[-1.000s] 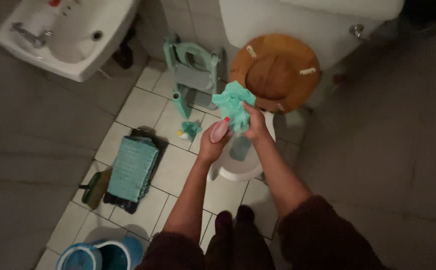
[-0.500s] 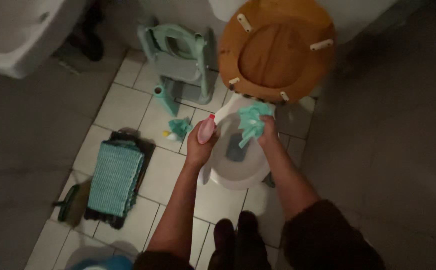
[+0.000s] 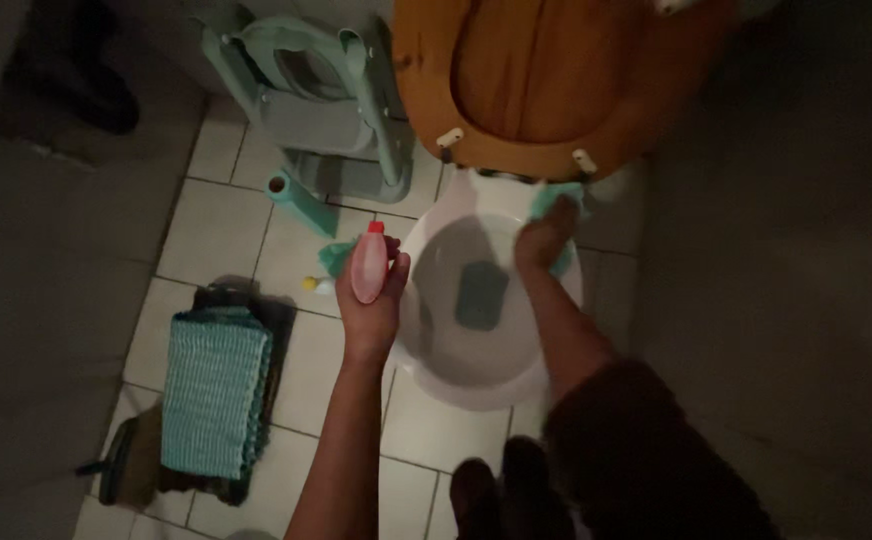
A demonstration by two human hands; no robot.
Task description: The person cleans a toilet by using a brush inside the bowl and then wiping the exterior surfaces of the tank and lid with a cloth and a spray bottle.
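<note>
Pink bottle (image 3: pixel 369 264) sits wrapped in the left hand (image 3: pixel 371 300), clear of the toilet bowl (image 3: pixel 436 360); the right hand (image 3: pixel 544 240) apparently presses a green cloth (image 3: pixel 563 205) against the rim, fingers closed.

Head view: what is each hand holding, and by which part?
Left hand grips a pink bottle around its lower body, red cap up. Right hand presses a green cloth onto the toilet rim.

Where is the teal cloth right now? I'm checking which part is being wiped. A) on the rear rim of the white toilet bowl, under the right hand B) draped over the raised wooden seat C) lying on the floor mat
A: the right hand presses the teal cloth against the back rim of the white toilet bowl, just below the raised wooden seat.
</note>
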